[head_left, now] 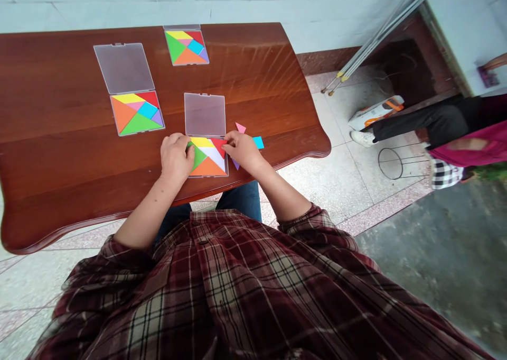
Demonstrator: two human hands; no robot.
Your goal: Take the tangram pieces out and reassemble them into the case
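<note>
In front of me on the table lies an open tangram case (pixel 209 176) with its clear lid (pixel 205 114) folded back. In its tray are a yellow parallelogram (pixel 201 142), a green triangle (pixel 198 158), an orange triangle (pixel 208 167) and a red triangle (pixel 217 146); a bare whitish area shows between them. My left hand (pixel 174 156) is closed on the case's left edge, its thumb by the green triangle. With fingertips pinched, my right hand (pixel 244 149) holds the red triangle at the upper right corner. Beside that hand lie a pink triangle (pixel 240 127), a blue square (pixel 259 142) and a partly hidden purple triangle (pixel 236 164).
Two other tangram cases with full trays, one at the left (pixel 138 114) and one at the back (pixel 186 48), lie on the brown table (pixel 79 154). Crutches (pixel 356 53) lean against the wall at right. A seated person (pixel 428 122) and a wire-framed stool (pixel 404 164) are further right.
</note>
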